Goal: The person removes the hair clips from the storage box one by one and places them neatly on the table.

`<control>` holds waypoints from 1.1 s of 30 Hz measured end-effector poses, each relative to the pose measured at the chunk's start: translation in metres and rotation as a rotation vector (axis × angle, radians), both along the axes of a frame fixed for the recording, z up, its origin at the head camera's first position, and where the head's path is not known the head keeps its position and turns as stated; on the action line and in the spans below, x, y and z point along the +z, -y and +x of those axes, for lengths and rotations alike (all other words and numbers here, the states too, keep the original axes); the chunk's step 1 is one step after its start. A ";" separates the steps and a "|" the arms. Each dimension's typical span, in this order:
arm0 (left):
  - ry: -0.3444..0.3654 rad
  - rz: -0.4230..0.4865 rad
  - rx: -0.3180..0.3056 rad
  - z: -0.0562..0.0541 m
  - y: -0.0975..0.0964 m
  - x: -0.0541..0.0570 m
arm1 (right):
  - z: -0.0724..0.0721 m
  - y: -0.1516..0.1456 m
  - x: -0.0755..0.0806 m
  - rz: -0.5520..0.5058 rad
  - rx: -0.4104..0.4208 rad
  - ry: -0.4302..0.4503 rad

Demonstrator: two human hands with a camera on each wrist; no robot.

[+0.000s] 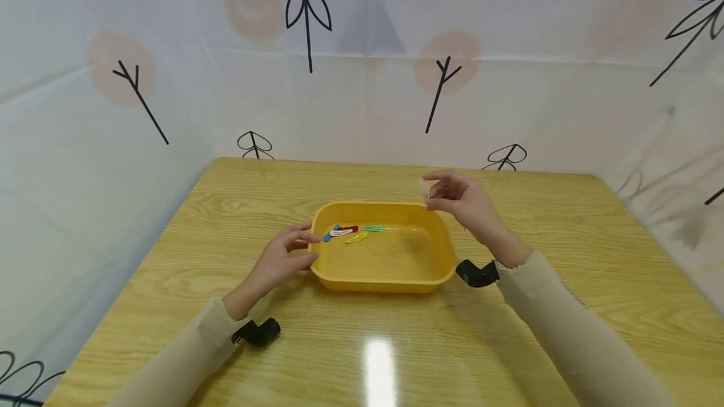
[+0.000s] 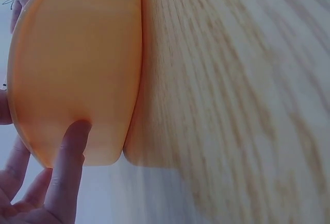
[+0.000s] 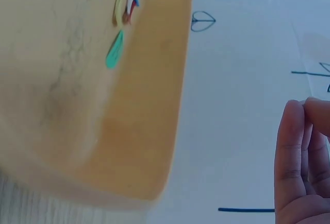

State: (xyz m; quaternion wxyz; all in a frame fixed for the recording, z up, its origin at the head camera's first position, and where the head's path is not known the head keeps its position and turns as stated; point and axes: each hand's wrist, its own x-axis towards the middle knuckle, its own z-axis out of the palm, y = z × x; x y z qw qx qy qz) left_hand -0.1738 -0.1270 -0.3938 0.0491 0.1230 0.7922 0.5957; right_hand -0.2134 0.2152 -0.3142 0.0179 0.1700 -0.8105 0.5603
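A yellow plastic basin (image 1: 396, 259) stands on the table. Inside, towards its back left, lie several snap hair clips: a green one (image 1: 373, 228), a yellow one (image 1: 357, 238), and red, white and blue ones overlapping. My left hand (image 1: 285, 253) grips the basin's left end, fingers at the rim; the left wrist view shows a fingertip (image 2: 80, 126) against the outer wall. Above the back right corner my right hand (image 1: 460, 201) is raised, holding a small translucent piece (image 1: 424, 188) between thumb and fingers. Its kind cannot be made out; the right wrist view shows only the fingers close together.
The wood-grain table (image 1: 339, 344) reaches around the basin on all sides. A white cloth (image 1: 362, 105) with plant drawings hangs behind and at both sides. Something small and pinkish (image 1: 466, 230) shows partly behind my right wrist.
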 end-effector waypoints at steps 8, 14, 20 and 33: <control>-0.006 -0.017 0.008 0.000 0.001 0.000 | 0.000 -0.014 -0.006 -0.008 -0.035 -0.019; -0.008 -0.024 0.006 0.001 0.001 0.001 | 0.001 -0.026 -0.010 -0.035 -0.035 -0.015; -0.016 -0.024 0.003 -0.001 0.000 0.000 | -0.001 -0.039 -0.013 -0.030 -0.059 -0.004; 0.025 0.002 -0.001 0.000 -0.002 0.003 | -0.004 -0.080 -0.029 -0.076 -0.109 0.042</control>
